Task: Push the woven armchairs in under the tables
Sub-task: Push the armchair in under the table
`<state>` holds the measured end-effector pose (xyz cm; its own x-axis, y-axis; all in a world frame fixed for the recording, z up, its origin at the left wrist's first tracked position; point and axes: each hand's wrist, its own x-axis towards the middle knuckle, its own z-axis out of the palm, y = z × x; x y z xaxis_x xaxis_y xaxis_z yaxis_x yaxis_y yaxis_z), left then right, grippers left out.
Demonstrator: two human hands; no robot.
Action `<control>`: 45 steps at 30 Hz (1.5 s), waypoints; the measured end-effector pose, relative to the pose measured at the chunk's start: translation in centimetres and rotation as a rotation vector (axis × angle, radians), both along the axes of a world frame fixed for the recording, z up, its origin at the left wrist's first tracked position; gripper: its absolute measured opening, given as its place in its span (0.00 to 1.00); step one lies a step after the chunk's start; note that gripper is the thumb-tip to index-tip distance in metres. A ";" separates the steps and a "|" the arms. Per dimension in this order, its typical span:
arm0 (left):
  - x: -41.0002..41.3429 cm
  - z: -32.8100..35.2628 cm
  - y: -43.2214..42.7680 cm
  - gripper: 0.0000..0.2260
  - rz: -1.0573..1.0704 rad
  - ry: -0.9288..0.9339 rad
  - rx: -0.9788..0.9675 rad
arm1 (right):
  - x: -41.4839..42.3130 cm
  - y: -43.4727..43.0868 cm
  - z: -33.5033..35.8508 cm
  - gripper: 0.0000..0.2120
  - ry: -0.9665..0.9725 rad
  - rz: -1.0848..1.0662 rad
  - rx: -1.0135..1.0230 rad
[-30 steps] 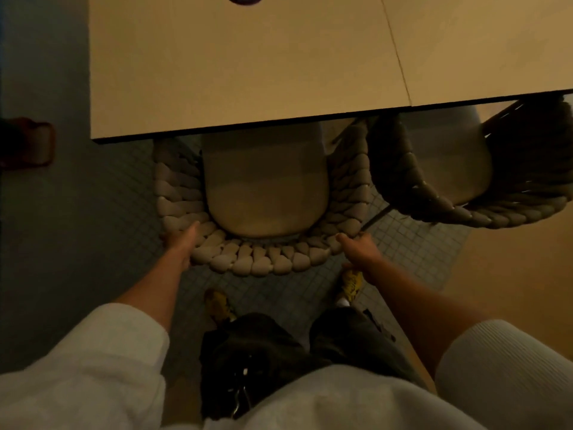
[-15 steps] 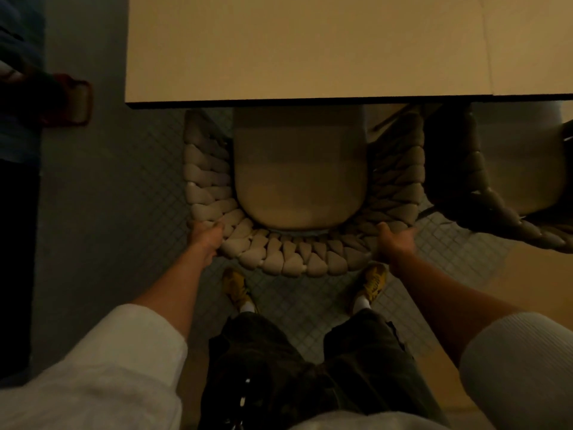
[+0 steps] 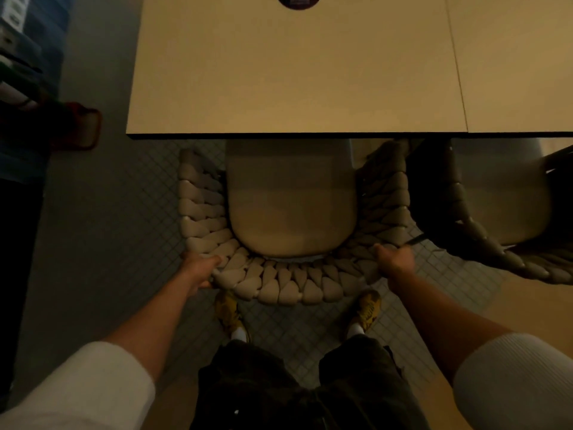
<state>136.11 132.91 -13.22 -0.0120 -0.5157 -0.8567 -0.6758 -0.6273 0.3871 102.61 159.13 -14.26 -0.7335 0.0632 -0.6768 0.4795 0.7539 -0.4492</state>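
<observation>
- The armchair (image 3: 279, 287) stood facing the table (image 3: 279, 72), the front of its seat cushion (image 3: 291, 206) already under the table edge, while the curved woven back and most of the cushion stuck out toward the person
- The left hand (image 3: 200, 268) gripped the woven rim at the back-left corner, fingers curled over the top of the weave; the right hand (image 3: 393, 259) grasped the rim at the back-right corner, though how far its fingers wrapped underneath could not be told
- With the 2 hands set evenly on either side, the push would best go straight ahead with equal force, so the chair did not swing round
- The chair's right side sat just beside the second armchair (image 3: 496, 259), which was tucked askew under the neighbouring table (image 3: 521, 72); a drift to the right would likely make the 2 woven sides rub or catch, so a slight bias to the left seemed wise
- Whether the woven arms cleared the underside of the tabletop could not be judged from above, so a slow push, ready to stop at the first resistance, seemed the safe way
- The chair legs were hidden and the floor (image 3: 124, 212) was small tile with many joints, so a leg might snag; lifting the back a touch would probably help it slide
- The left shoe (image 3: 229, 311) and right shoe (image 3: 367, 308) were just behind the chair back, so a step forward would likely be needed to finish
</observation>
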 end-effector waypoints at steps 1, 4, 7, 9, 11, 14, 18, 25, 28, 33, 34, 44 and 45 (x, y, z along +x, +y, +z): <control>-0.1 0.2 -0.1 0.13 -0.005 -0.002 0.016 | 0.2 0.0 0.1 0.31 0.006 0.003 0.001; 0.6 0.8 -0.7 0.15 -0.033 -0.014 0.029 | 1.3 0.1 -0.1 0.31 0.014 -0.015 0.010; 1.7 0.7 -1.9 0.17 -0.042 -0.012 0.024 | 2.3 0.3 -0.2 0.30 0.007 -0.042 0.012; 2.0 0.7 -2.7 0.17 -0.035 -0.002 0.031 | 2.9 0.3 0.0 0.30 0.013 -0.056 -0.001; 2.0 0.3 -3.0 0.16 -0.037 -0.004 0.036 | 3.2 0.4 -0.3 0.30 0.018 -0.065 -0.017; 1.7 0.0 -2.5 0.16 -0.018 -0.014 0.005 | 3.3 0.7 -0.6 0.30 0.028 -0.062 -0.018; 2.1 -0.5 -1.9 0.20 0.046 -0.037 -0.053 | 3.0 1.1 -0.4 0.30 0.017 -0.025 0.016; 2.3 -0.3 -1.1 0.28 0.106 -0.038 -0.139 | 1.1 2.7 -3.3 0.35 -0.107 -0.009 0.007; 2.1 -0.4 -1.0 0.28 0.142 0.000 -0.133 | 0.3 3.9 -5.8 0.39 -0.125 0.000 -0.002; 2.3 -0.8 -0.9 0.30 0.181 -0.003 -0.151 | 1.0 3.5 -5.2 0.38 -0.077 0.020 0.024; 2.6 -1.0 -0.8 0.32 0.167 -0.010 -0.160 | 1.3 3.2 -4.5 0.38 -0.069 0.029 0.040; 2.7 0.0 -0.5 0.25 0.129 0.051 -0.153 | 1.5 0.9 -1.2 0.31 -0.014 -0.012 -0.010; 2.5 0.1 -0.4 0.24 0.132 0.058 -0.144 | 1.3 1.1 -1.5 0.35 0.002 -0.011 -0.017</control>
